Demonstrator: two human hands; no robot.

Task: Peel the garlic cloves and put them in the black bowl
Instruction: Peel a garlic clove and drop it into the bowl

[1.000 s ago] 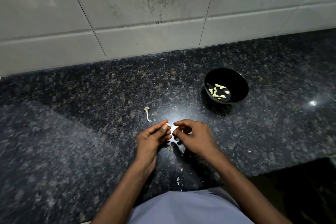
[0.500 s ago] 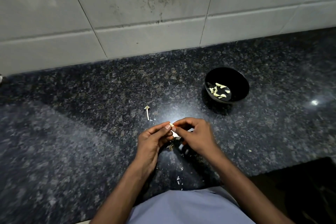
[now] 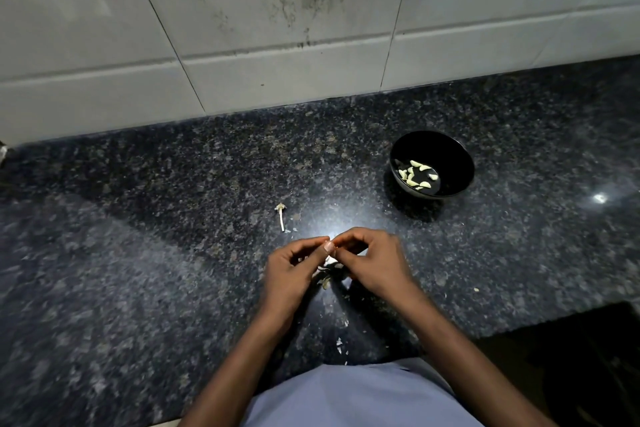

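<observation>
My left hand and my right hand meet fingertip to fingertip low over the dark granite counter. Between them they pinch a small pale garlic clove, mostly hidden by the fingers. Bits of papery skin lie just below the hands. Up and to the right, apart from the hands, stands the black bowl with several peeled cloves in its bottom.
A bare garlic stem lies on the counter left of the bright reflection. More skin flakes are scattered near the front edge by my blue shirt. A white tiled wall rises behind the counter. A dark gap opens at lower right.
My hands have closed in, fingertips now pressed together around the clove. The view has shifted slightly; the bowl and stem stay where they were.
</observation>
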